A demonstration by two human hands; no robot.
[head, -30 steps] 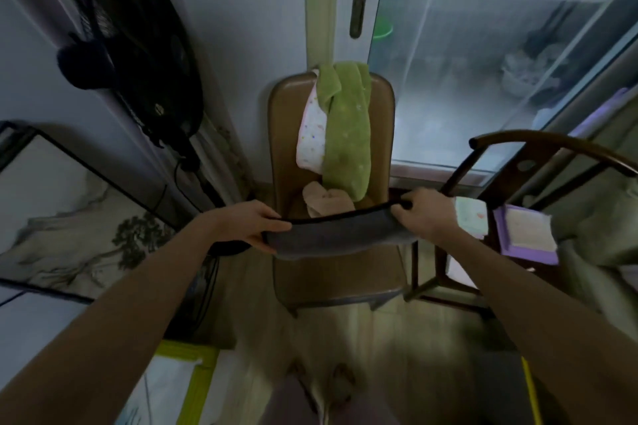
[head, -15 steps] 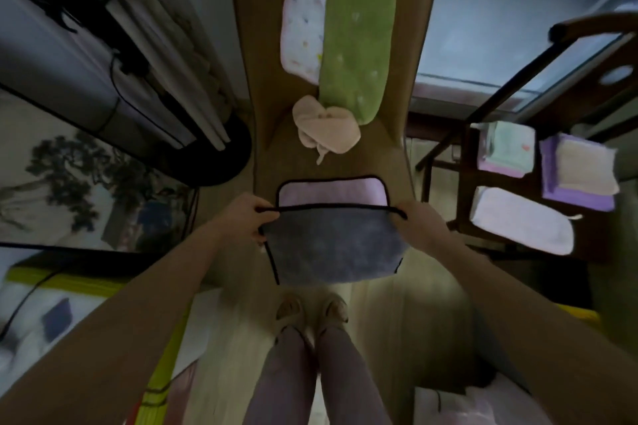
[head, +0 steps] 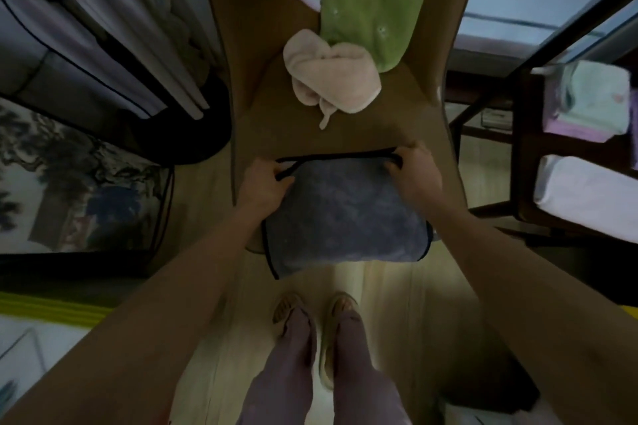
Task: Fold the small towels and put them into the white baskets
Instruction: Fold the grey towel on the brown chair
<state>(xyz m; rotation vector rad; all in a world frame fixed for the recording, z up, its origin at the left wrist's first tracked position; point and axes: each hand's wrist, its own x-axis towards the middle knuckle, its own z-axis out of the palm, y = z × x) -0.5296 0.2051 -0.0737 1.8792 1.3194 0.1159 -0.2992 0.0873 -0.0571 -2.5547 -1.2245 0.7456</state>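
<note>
The grey towel (head: 345,217) lies on the chair (head: 262,128) seat, folded, its long axis running left to right and its near part hanging over the front edge. The left hand (head: 266,186) and right hand (head: 414,176) pinch its far corners, fingers curled on the dark trim. Folded towels (head: 587,100) sit at right; whether in a basket, I cannot tell.

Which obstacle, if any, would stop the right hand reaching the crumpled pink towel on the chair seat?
Probably none: open chair seat lies between the right hand and the pink towel. But that hand pinches the grey towel, so it must let go first.
</note>
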